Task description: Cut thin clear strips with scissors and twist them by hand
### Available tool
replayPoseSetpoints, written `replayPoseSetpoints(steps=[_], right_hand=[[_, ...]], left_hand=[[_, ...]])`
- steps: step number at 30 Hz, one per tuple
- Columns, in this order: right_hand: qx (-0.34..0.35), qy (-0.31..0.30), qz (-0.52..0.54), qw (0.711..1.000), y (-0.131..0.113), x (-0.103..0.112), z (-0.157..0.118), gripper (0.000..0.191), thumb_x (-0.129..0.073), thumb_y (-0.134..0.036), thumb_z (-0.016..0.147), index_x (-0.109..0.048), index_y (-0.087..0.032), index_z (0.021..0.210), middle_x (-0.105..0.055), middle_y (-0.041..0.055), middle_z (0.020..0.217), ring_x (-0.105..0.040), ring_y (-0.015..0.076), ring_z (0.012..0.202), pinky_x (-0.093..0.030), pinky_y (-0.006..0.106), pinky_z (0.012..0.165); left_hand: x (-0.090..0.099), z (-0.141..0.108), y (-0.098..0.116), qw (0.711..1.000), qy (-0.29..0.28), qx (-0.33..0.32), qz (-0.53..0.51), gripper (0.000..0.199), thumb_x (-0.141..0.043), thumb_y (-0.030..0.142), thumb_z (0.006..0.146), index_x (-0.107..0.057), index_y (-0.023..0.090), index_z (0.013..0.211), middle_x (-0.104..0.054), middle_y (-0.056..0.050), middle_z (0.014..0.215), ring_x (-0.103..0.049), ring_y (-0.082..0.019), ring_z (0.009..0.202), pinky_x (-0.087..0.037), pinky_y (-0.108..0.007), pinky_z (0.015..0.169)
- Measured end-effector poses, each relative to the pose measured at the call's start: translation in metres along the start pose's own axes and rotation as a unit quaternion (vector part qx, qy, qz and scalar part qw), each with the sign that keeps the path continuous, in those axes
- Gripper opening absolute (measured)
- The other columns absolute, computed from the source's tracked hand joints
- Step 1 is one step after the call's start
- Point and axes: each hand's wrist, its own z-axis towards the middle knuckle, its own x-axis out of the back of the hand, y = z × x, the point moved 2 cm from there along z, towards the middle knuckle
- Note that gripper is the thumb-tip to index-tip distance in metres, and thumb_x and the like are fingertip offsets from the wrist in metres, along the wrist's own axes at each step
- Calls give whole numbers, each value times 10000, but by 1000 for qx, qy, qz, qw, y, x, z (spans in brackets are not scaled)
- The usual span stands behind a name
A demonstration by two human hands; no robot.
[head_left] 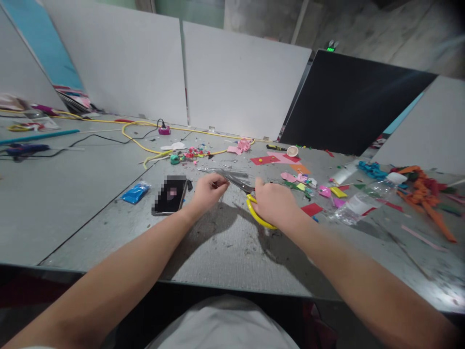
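My right hand [276, 203] grips a pair of scissors [244, 186] by their yellow handles. The blades point left and away from me, reaching past my left hand [209, 195]. That hand is closed in a pinch, thumb against fingers, just in front of the blades; what it pinches is too small to make out. Thin grey wire-like strips [240, 174] lie on the table behind the blades. A phone [170, 195] with a blurred screen lies left of my left hand, and beside it is a blue packet [135, 192].
A clear plastic bottle [366, 198] lies on its side at the right, near orange crumpled strips [417, 189]. Coloured paper scraps [265, 160] and small bits litter the table. A yellow cable [125, 131] crosses the back, before upright white panels [240, 82] and a black one [348, 102].
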Motion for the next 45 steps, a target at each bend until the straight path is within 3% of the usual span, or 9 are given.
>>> replayPoseSetpoints(steps=[8,21,29,35,40,45], right_hand=[[-14,-36,32,999,2,4,3,420,-549,-499,963,-738,-136,1052,-761,222,1040,-744,315,981,-532,359,817],[-11,1,36,999,0,-9,3,438,-538,-500,966,-713,-136,1132,-756,196,1092,-742,318,1008,-533,358,814],[-22,15,45,999,2,-21,0,404,-516,-480,1007,-701,-144,1133,-756,178,1073,-741,296,984,-519,338,785],[-39,16,64,997,5,-22,-9,517,-447,-591,1020,-693,-152,1140,-751,192,1064,-736,320,986,-516,362,796],[-109,-38,94,989,24,-41,-18,574,-442,-654,1001,-720,-166,1121,-764,195,1031,-741,328,985,-523,377,801],[-194,-89,82,974,66,-79,-22,526,-500,-576,995,-745,-125,1111,-768,228,1082,-746,346,1039,-525,367,767]], left_hand=[[2,0,1,1000,-1,6,-8,164,-634,246,801,-606,193,648,-611,5,654,-542,-149,648,-417,-276,617],[4,-1,4,1000,20,3,3,177,-612,226,805,-577,195,634,-552,23,622,-509,-141,641,-376,-276,611],[3,-1,3,1000,19,-3,4,138,-647,279,824,-683,192,722,-674,-12,693,-588,-161,674,-439,-284,640],[3,-1,1,999,31,23,-4,143,-664,307,815,-696,193,734,-673,-4,674,-593,-156,647,-457,-274,613],[4,0,0,998,50,38,3,144,-674,322,833,-715,201,765,-689,-2,685,-607,-160,659,-488,-284,637],[4,0,2,997,53,53,-6,129,-682,312,826,-721,199,777,-695,-3,686,-609,-160,654,-486,-283,625]])
